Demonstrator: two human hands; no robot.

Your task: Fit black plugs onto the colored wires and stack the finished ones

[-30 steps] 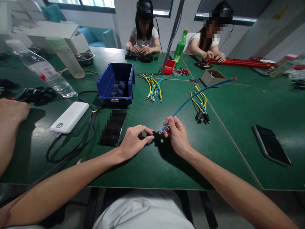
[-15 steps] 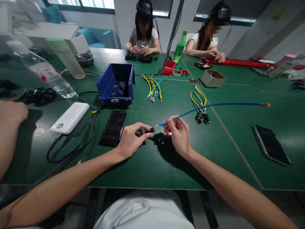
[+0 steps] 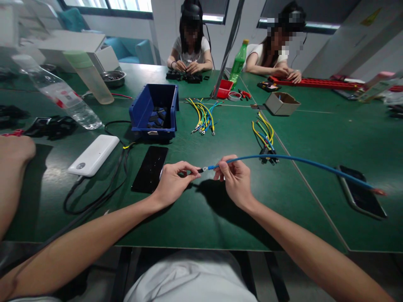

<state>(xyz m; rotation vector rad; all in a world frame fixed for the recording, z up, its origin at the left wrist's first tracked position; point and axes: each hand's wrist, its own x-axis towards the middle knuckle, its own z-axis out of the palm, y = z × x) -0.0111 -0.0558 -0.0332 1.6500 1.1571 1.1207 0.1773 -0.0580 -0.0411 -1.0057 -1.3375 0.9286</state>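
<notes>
Between thumb and fingers, my left hand point(image 3: 173, 180) pinches a small black sleeve point(image 3: 200, 170), mostly hidden by the fingertips. My right hand point(image 3: 236, 180) grips a blue wire point(image 3: 270, 156) close to its ring terminal point(image 3: 205, 168). That terminal meets the sleeve's end or sits right at it; I cannot tell whether it is inside. The wire arcs off to the right, its bare copper end point(image 3: 379, 191) hanging over a phone. Beyond my right hand lies a bunch of yellow, green and blue wires point(image 3: 262, 133) with black sleeves on their ends.
A blue bin point(image 3: 154, 133) holds several black sleeves, beside loose ring-terminal wires point(image 3: 203, 115). A dark phone point(image 3: 149, 170), white power bank point(image 3: 93, 155) and black cable lie left. A small cardboard box point(image 3: 281, 105) stands back right. Another person's arm point(image 3: 15, 163) rests at far left; two people sit opposite.
The ring terminal and the black sleeve have come together from a small gap. The wire's far end has swung down and to the right.
</notes>
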